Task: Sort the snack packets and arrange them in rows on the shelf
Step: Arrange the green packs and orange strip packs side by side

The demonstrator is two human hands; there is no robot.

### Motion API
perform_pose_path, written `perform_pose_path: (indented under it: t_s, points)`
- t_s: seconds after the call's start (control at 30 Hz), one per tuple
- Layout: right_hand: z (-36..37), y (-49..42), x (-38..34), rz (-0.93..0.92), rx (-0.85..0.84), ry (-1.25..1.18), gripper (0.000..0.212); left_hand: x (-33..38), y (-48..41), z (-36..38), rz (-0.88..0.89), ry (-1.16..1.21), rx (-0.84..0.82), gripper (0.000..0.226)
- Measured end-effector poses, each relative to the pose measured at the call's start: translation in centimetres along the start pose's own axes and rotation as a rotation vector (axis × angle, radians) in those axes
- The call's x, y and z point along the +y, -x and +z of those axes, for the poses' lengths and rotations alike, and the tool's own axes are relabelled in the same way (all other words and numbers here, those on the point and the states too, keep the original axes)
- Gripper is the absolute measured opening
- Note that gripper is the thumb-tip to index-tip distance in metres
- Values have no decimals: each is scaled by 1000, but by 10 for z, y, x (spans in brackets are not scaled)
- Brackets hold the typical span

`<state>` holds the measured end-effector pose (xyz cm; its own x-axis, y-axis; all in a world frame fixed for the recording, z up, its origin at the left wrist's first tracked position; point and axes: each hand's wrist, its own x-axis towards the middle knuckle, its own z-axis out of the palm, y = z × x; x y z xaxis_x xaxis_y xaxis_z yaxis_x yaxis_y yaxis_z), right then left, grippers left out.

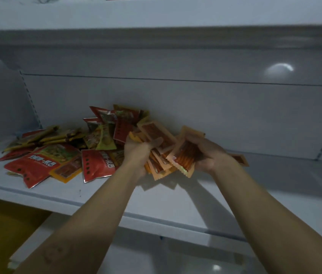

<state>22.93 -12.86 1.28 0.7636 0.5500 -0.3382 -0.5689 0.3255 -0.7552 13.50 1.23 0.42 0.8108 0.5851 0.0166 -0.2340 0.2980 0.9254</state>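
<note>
Left hand [136, 153] and right hand [210, 155] clamped fingers on orange packets [156, 135]; white lettering on red packets [35, 165] was unreadable.

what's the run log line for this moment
stage: sorting | left hand: holds orange packets | right hand: holds orange packets | mixed pile: left side of shelf
</note>
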Motion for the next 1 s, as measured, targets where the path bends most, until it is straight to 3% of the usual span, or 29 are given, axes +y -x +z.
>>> perform_pose_path:
  t_s: [0.27,0.4,0.53,0.67,0.8,1.0]
  points:
    - [-39,-17,-27,-72,59,156,27,-45,-3,54,-13,-68,-209,37]
    - [-49,-26,-27,-174,59,130,55,-59,-11,72,-33,44,-212,42]
    - [-62,-30,-27,9,-45,114,3,-64,-18,84,-83,92,-208,30]
    - [-69,-37,-26,-52,-35,142,12,-69,-22,94,-166,109,-194,23]
    - [-81,-47,-31,-125,68,74,21,-76,-26,91,-273,136,-228,40]
    - [-106,-54,-35,-192,114,87,23,-83,-30,90,-162,16,-141,43]
